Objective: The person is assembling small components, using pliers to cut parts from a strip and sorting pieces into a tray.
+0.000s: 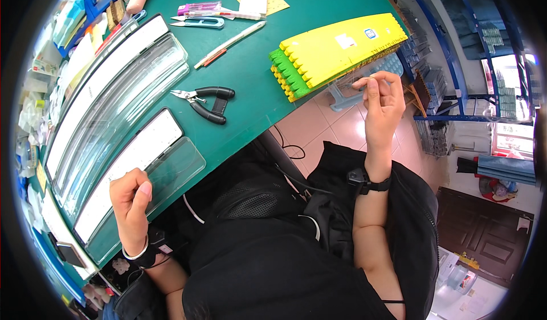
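Observation:
My left hand [131, 203] is closed with its thumb pressed on the curled fingers. It is over the near end of a long, shallow clear box with a white strip [149, 136], its transparent lid [185, 159] open toward me. Whatever those fingers hold, if anything, is too small to make out. My right hand [384, 101] is raised off the table's edge, its thumb and index finger pinched together. What sits in that pinch cannot be made out. Beside it lies a stack of notched yellow cards [342, 44], with notched green cards [288, 75] beneath.
Black-handled nippers [213, 103], a white pen [231, 44] and blue thread snips [199, 21] lie on the green table mat [250, 86]. More long clear cases [122, 86] rest at the left, with clutter beyond. Metal shelving [456, 52] stands to the right.

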